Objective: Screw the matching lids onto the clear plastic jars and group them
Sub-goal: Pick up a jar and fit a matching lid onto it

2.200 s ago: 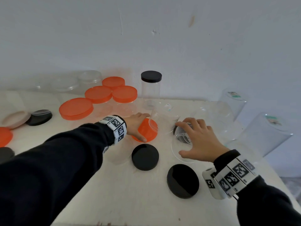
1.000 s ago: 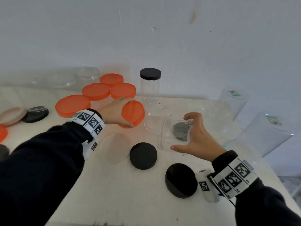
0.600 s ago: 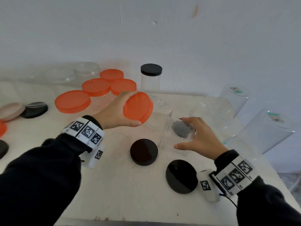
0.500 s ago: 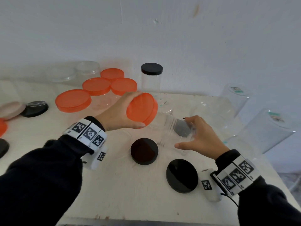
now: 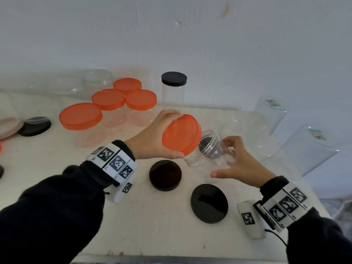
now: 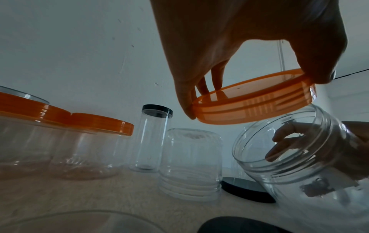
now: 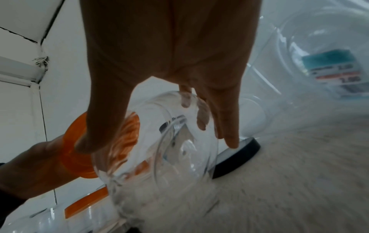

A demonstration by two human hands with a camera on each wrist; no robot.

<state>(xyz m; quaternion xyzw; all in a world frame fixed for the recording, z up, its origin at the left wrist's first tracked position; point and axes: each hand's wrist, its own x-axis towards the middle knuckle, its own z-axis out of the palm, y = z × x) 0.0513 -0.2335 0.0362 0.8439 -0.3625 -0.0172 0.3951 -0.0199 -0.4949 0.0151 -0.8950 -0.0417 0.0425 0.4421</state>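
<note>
A white table (image 5: 156, 225) against a scuffed white wall (image 5: 209, 44) — nothing more.

Nothing here reads cleanly. The overturned clear jar (image 7: 311, 66) beside the right hand wears a price sticker (image 7: 332, 69), teal band over a red one, its digits blurred past reading. Both wristbands (image 5: 114, 164) show black-and-white square code markers, no letters. The far jars' stickers (image 5: 272, 102) are too small to read.
</note>
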